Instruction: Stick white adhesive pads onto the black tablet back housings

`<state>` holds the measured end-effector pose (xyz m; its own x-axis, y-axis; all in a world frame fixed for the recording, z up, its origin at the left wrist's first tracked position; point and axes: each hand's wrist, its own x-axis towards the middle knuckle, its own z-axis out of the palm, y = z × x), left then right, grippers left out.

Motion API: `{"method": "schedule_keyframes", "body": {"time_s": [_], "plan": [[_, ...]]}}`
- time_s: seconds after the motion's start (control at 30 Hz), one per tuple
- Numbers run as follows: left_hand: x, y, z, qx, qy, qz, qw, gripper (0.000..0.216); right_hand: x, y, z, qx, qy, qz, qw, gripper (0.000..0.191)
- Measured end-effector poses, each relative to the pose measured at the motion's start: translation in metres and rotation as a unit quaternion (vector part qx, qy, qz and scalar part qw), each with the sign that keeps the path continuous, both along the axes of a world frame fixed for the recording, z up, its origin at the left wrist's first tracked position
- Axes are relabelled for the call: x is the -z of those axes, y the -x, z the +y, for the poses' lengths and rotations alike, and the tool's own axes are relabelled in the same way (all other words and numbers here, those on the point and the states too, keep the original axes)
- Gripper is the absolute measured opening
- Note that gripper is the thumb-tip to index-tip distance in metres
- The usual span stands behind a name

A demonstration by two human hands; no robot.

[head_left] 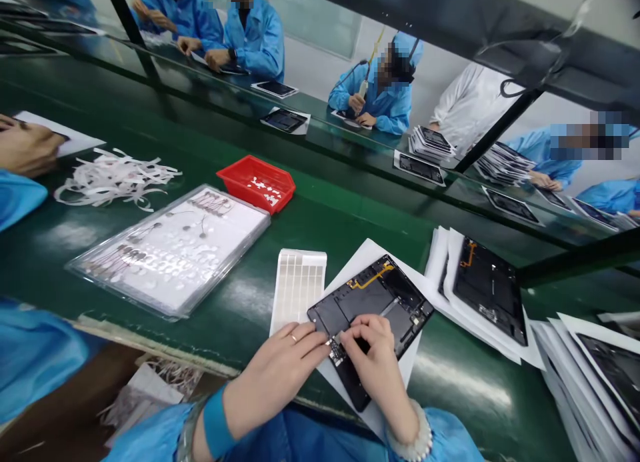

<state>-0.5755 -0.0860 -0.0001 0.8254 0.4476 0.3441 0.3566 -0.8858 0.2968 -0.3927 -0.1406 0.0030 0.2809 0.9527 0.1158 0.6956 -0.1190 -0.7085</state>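
In front of me an opened tablet housing lies tilted on a white sheet, its black inside facing up. An orange flex cable runs near its far edge. My left hand rests with fingers stretched out on the housing's near left edge, beside a small circuit board. Over that board, my right hand has thumb and fingertips pinched together. Something small and pale may be at the fingertips; I cannot make it out. A sheet of pale rectangular stickers lies just left of the housing.
To the left are a clear tray of small wired parts, a red bin with white bits, and a heap of paper strips. Housings are stacked at right. A co-worker's hand is at far left. Several people sit across the bench.
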Motion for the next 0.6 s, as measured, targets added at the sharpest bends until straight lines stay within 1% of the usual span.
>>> {"method": "schedule_keyframes", "body": {"time_s": [0.13, 0.37, 0.6], "plan": [[-0.0003, -0.0001, 0.0002, 0.001, 0.014, -0.005, 1.0, 0.019, 0.001, 0.0015, -0.0013, 0.011, -0.002, -0.02, 1.0, 0.018], [0.003, 0.0004, -0.0011, 0.001, 0.014, -0.004, 1.0, 0.021, 0.0009, 0.0037, -0.0013, 0.013, 0.018, -0.034, 0.999, 0.017], [0.0032, -0.0001, -0.0011, -0.002, 0.005, -0.003, 1.0, 0.019, -0.0001, 0.0054, -0.0011, 0.016, 0.017, -0.045, 0.999, 0.019]]}}
